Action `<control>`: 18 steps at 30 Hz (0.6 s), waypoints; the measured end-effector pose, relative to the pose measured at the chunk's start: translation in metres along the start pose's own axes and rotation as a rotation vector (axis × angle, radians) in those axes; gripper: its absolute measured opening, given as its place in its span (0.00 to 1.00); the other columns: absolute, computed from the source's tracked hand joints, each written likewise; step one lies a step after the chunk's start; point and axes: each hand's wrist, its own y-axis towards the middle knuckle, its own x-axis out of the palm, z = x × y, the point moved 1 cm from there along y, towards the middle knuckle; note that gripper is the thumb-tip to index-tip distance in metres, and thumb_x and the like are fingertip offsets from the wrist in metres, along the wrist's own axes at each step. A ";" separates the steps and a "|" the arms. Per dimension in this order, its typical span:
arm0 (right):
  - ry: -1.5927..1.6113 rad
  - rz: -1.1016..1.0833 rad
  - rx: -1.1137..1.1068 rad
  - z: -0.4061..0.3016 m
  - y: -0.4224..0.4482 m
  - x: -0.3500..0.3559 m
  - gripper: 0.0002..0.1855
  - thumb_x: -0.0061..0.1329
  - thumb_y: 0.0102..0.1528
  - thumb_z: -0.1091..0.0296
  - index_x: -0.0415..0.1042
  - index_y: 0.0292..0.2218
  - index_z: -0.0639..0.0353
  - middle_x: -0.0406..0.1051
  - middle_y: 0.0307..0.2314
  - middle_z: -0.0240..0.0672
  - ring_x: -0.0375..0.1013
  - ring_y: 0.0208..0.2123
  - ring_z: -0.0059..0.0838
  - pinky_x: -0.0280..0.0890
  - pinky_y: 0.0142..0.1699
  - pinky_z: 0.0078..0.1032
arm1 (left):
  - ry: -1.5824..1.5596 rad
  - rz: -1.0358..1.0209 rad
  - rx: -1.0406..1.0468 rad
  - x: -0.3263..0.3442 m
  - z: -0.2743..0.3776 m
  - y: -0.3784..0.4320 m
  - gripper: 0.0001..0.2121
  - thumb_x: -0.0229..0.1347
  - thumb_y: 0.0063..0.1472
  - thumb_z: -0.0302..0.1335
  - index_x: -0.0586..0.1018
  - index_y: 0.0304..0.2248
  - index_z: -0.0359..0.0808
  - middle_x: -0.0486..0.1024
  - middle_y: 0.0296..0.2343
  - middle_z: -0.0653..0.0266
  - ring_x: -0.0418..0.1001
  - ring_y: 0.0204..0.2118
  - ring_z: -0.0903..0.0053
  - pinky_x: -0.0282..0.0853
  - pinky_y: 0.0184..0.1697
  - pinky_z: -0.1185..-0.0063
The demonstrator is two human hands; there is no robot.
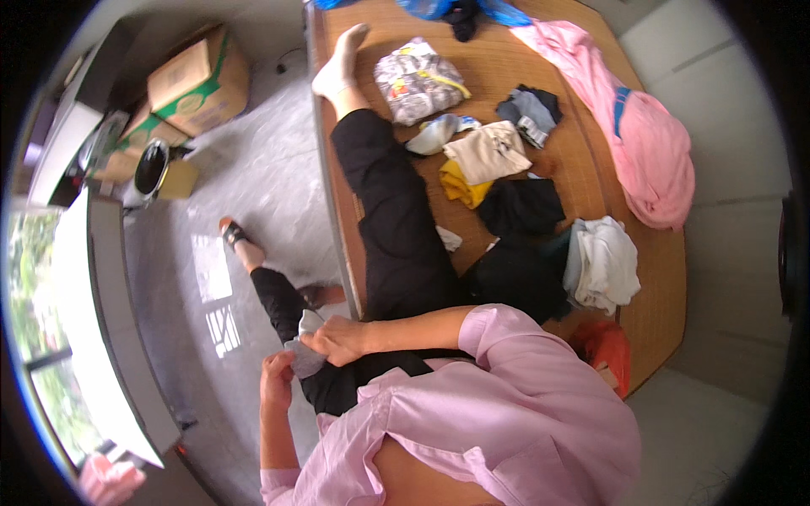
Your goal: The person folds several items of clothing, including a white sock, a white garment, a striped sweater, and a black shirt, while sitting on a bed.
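A small light grey and white cloth, possibly a sock (306,359), is stretched between my hands above my lower thigh. My left hand (277,377) pinches its left edge. My right hand (342,340) grips its upper right side. Folded clothes lie on the woven mat to my right: a white and grey stack (604,262), black garments (522,205), a cream garment with a dark print (490,152) over a yellow one (465,183), and a dark and grey bundle (531,114). A patterned bundle (417,82) lies near my bare foot.
The mat-covered bed (582,152) holds my outstretched leg, a long pink cloth (652,152), a red plastic bag (610,354) and blue plastic (424,7). Cardboard boxes (202,82) and a bin (152,171) stand on the floor at left, near my sandaled foot.
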 end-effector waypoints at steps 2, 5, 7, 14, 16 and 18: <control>0.046 0.114 0.049 0.004 -0.004 -0.011 0.14 0.44 0.34 0.76 0.63 0.28 0.67 0.68 0.19 0.51 0.69 0.27 0.51 0.62 0.31 0.41 | 0.205 0.011 0.095 0.012 0.033 -0.004 0.21 0.56 0.45 0.36 0.72 0.37 0.32 0.71 0.31 0.65 0.70 0.32 0.79 0.64 0.37 0.81; 0.092 0.310 0.079 -0.001 -0.008 -0.034 0.11 0.44 0.34 0.76 0.64 0.25 0.67 0.68 0.19 0.52 0.69 0.27 0.51 0.62 0.32 0.41 | 0.292 0.056 0.445 0.058 0.069 -0.022 0.36 0.62 0.40 0.44 0.66 0.46 0.29 0.69 0.39 0.60 0.68 0.40 0.74 0.61 0.42 0.78; 0.123 0.396 0.149 -0.010 -0.010 -0.047 0.09 0.44 0.34 0.75 0.65 0.24 0.66 0.68 0.19 0.52 0.69 0.26 0.51 0.62 0.32 0.40 | 0.728 0.163 0.887 0.074 0.083 -0.029 0.51 0.63 0.34 0.51 0.54 0.53 0.30 0.59 0.49 0.54 0.58 0.50 0.65 0.56 0.49 0.72; 0.113 0.262 0.023 -0.063 -0.069 -0.088 0.10 0.45 0.34 0.75 0.65 0.24 0.67 0.67 0.18 0.49 0.68 0.25 0.51 0.62 0.30 0.38 | 0.576 -0.145 0.795 0.105 0.082 -0.029 0.47 0.63 0.36 0.37 0.50 0.54 0.31 0.64 0.43 0.54 0.61 0.48 0.67 0.52 0.52 0.71; 0.173 0.264 0.005 -0.066 -0.085 -0.095 0.10 0.45 0.34 0.74 0.68 0.24 0.67 0.68 0.19 0.50 0.69 0.26 0.49 0.62 0.32 0.37 | 0.577 -0.248 0.688 0.107 0.082 -0.037 0.38 0.62 0.38 0.36 0.60 0.48 0.29 0.69 0.36 0.58 0.67 0.39 0.74 0.60 0.45 0.76; 0.173 0.215 0.013 -0.064 -0.097 -0.095 0.12 0.45 0.34 0.72 0.69 0.25 0.67 0.69 0.21 0.49 0.69 0.26 0.45 0.61 0.32 0.34 | 0.651 -0.312 0.582 0.096 0.071 -0.034 0.34 0.62 0.39 0.36 0.63 0.45 0.29 0.69 0.36 0.60 0.67 0.38 0.75 0.61 0.42 0.77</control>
